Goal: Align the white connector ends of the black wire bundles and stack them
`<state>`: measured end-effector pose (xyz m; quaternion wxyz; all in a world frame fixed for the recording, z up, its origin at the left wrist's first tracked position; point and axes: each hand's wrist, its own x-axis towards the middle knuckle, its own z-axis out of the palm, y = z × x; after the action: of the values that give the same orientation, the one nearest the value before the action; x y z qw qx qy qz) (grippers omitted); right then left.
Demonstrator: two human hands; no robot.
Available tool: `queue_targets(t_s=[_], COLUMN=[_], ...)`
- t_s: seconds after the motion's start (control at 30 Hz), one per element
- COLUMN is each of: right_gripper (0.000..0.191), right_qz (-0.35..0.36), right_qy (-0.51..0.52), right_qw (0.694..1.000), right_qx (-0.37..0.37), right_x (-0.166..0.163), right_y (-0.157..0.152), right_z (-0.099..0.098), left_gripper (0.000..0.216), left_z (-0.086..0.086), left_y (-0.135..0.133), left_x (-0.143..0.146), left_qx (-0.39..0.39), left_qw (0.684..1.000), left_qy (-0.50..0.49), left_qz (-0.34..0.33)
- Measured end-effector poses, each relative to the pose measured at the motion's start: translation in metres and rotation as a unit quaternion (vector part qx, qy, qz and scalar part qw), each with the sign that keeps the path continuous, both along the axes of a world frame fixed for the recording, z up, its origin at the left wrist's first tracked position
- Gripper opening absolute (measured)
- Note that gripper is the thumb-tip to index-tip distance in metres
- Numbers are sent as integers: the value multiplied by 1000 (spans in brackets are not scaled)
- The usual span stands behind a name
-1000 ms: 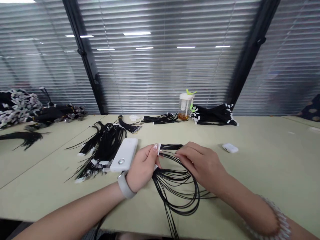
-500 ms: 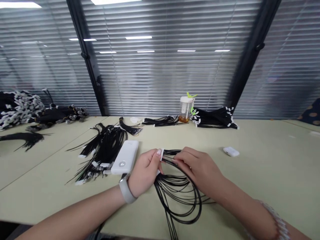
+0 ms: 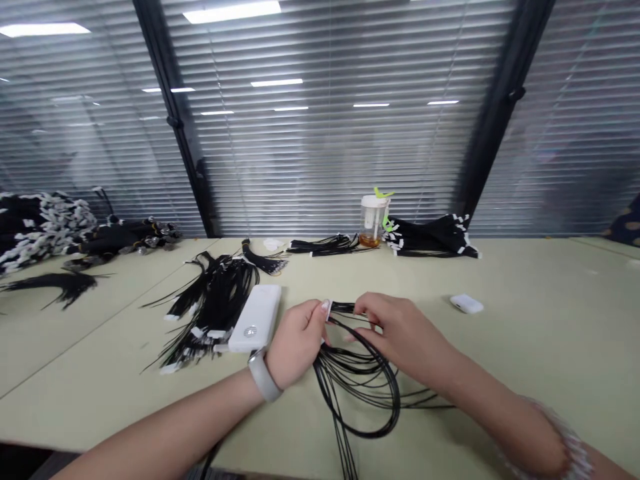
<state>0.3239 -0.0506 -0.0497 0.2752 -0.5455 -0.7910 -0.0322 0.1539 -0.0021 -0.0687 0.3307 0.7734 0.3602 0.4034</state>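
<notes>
My left hand (image 3: 296,347) pinches the white-tagged ends of a bundle of thin black cables (image 3: 363,387) that loops down over the pale green table (image 3: 525,360). My right hand (image 3: 400,337) is closed on the same cables just to the right of the tags, fingers curled over the strands. The loop lies on the table below both hands and several strands run off the near edge. A white band sits on my left wrist.
A white power bank (image 3: 255,319) lies left of my left hand on a spread of black cables (image 3: 213,300). A small white case (image 3: 466,304) sits to the right. A clear bottle (image 3: 373,220) and more cable bundles (image 3: 430,237) line the window blinds; further piles (image 3: 45,223) lie far left.
Both hands have stayed on the cable bundle and drifted slightly right and down in view. My right hand's fingers have closed in nearer the tagged ends.
</notes>
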Motion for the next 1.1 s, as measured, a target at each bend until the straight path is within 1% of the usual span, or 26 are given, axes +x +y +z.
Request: queue_targets(t_s=[0.07,0.13,0.17,0.2,0.3,0.33,0.37,0.47,0.57,0.73,0.87,0.93,1.1], right_gripper=[28,30,32,35,39,38,37,30,27,16,8,8,21], right_qz=[-31,-52,-48,-33,33,50,62,94,108,77,72,78,108], right_qy=[38,71,85,97,111,109,107,104,111,131,126,113,68], right_qw=[998,994,993,994,984,979,977,978,975,977,980,981,986], right_qx=[33,68,60,26,-135,-164,-173,-156,-158,-152,-138,-136,-111], right_x=[4,6,6,5,-6,-11,-16,-27,-33,-34,-34,-34,-36], right_y=[-2,-6,-8,-10,-15,-16,-16,-15,-13,-12,-11,-11,-13], right_z=[5,8,9,8,4,1,-2,-10,-17,-28,-32,-30,-24], left_gripper=[45,44,43,43,42,42,42,40,39,37,35,34,36], left_z=[0,0,1,1,2,2,2,1,-1,-1,0,-1,-1], left_y=[5,8,9,10,8,7,5,0,-3,-5,-6,-6,-6], left_x=[0,1,1,1,1,1,1,1,2,2,3,3,2], left_qx=[-22,-45,-54,-60,-51,-41,-32,-13,1,2,-8,-7,1], left_qw=[999,996,995,993,992,992,992,993,994,994,996,996,996], left_qy=[-19,-35,-41,-47,-65,-70,-72,-67,-66,-76,-73,-70,-64], left_qz=[30,63,76,86,98,99,98,94,84,81,54,47,54])
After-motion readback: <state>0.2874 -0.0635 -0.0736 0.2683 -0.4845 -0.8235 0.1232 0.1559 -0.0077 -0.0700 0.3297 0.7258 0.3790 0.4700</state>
